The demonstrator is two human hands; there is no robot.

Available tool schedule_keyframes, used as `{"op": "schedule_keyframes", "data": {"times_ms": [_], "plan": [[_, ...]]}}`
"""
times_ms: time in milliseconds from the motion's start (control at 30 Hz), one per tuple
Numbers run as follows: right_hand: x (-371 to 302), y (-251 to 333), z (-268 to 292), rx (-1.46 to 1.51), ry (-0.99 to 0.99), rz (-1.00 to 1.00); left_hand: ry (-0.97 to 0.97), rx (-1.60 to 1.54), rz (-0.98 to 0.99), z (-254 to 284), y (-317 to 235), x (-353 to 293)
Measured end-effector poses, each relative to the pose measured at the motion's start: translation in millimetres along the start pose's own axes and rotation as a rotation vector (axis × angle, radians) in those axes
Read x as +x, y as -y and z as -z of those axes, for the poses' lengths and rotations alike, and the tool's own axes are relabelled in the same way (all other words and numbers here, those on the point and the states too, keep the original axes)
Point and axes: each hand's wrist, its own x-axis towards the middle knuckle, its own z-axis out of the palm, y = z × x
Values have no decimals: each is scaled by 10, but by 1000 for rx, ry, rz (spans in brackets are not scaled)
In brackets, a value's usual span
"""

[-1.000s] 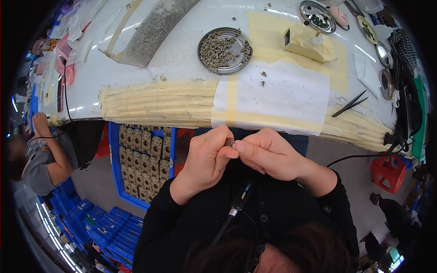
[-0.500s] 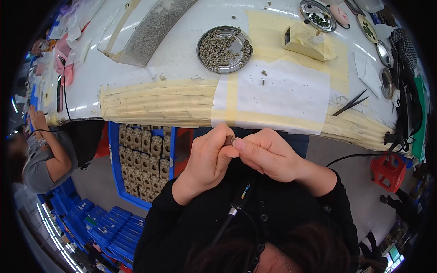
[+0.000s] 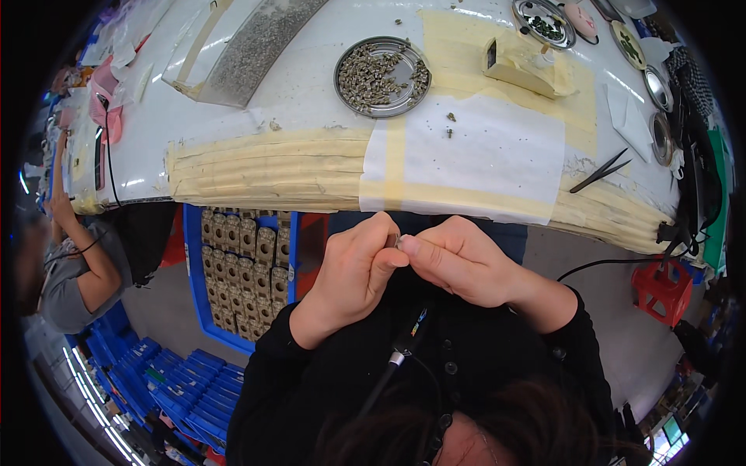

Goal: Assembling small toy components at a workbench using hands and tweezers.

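Just in front of the table edge, a small shiny metal piece [image 3: 397,240] is pinched between my two hands. My left hand [image 3: 351,268] is closed on one side of it, its fingers curled. My right hand [image 3: 460,262] has its thumb pressed against the piece from the other side; the fingers cover most of it, so its exact kind is hidden. Beyond them, white paper [image 3: 482,159] covers the table edge, with two small metal parts [image 3: 450,133] lying on it. A round metal dish [image 3: 403,74] holds many similar small parts. Black tweezers [image 3: 600,172] rest to the right.
A clear bin [image 3: 260,50] of tiny parts stands at the far left, a cream taped block [image 3: 522,75] at the back right. Below the table, a blue crate [image 3: 195,289] contains rows of metal parts. A red stool [image 3: 662,289] is at right; a co-worker's arm [image 3: 95,268] is at left.
My hands keep nearly the same pinch on the metal piece. The view has shifted slightly. At the left, the co-worker's arm reaches farther up over the table.
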Motion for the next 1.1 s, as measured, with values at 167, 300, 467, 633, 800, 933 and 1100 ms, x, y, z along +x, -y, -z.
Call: {"op": "schedule_keyframes", "data": {"times_ms": [167, 300, 467, 633, 800, 933, 1100], "plan": [[-6, 7, -13, -4, -18, -4, -21, -22, 27, -18, 18, -1], [-7, -2, -6, -37, -23, 9, -10, 6, 34, -1, 17, 1], [-7, 15, -11, -45, -17, 20, -18, 37, 23, 2, 6, 5], [-6, 45, 4, 6, 26, -3, -13, 22, 19, 0, 0, 20], [-11, 36, 6, 4, 31, -4, -16, 12, 14, -8, 4, 17], [-11, 37, 1, 12, 30, -16, -34, -1, 2, -28, 16, 7], [-11, 28, 5, 17, 27, -17, -18, -26, 10, -33, 30, 3]]}}
